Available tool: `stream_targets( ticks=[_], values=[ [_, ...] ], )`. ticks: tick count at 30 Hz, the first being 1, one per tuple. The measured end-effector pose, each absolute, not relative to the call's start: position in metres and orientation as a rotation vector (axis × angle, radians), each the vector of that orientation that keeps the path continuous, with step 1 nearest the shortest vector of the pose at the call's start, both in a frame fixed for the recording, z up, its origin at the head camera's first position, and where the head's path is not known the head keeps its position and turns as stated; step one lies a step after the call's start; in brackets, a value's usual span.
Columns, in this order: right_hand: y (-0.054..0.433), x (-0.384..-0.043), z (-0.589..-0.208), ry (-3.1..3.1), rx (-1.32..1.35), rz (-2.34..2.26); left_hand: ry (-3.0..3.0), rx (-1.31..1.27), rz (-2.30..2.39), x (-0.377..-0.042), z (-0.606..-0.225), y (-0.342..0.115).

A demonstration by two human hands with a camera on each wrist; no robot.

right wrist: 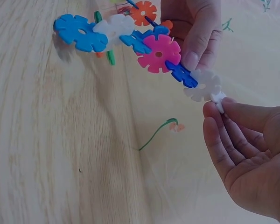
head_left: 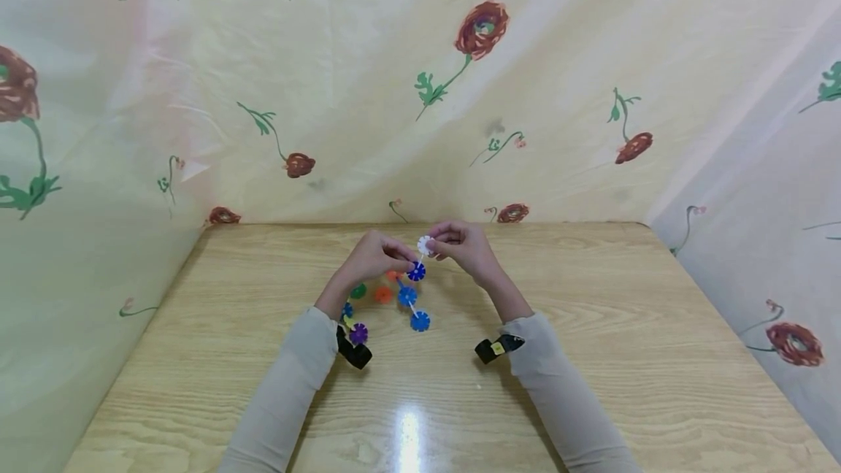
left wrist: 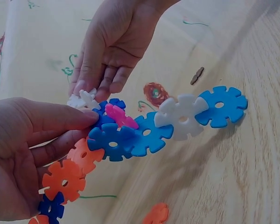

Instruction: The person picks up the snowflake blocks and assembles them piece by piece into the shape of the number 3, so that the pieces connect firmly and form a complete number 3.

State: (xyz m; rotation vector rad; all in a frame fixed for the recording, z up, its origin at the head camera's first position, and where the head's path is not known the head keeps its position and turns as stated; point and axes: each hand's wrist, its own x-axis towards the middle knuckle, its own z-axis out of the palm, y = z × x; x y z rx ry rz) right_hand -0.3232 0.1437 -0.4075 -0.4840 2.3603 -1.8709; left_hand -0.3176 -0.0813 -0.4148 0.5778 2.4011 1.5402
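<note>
My left hand (head_left: 371, 258) pinches a chain of slotted plastic snowflake discs by its dark blue disc (head_left: 416, 271). At the chain's upper end, my right hand (head_left: 466, 250) holds a white disc (right wrist: 219, 100) between thumb and fingers. This white disc stands edge-on against another white disc (right wrist: 203, 86), which joins the dark blue one. A pink disc (right wrist: 149, 49) follows, then blue discs (left wrist: 151, 140), a white disc (left wrist: 172, 112) and a blue disc (left wrist: 231, 112) at the far end. Orange discs (left wrist: 58, 175) and a dark blue one hang below my left palm.
Near my left wrist are a green disc (head_left: 358, 292), a purple disc (head_left: 358, 333) and a yellow piece (head_left: 348, 321). An orange disc (head_left: 383, 295) shows beside the chain. The wooden table (head_left: 591, 356) meets a flowered cloth (head_left: 368, 93) at its back edge.
</note>
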Motion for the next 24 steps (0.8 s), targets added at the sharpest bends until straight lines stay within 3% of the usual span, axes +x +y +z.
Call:
stream_targets(
  ticks=[24],
  values=[
    [0.1414,-0.3306,-0.4148,2.319,-0.516,-1.985,2.45,0.513,1.562,-0.3224,-0.4153,-0.0775]
  ],
)
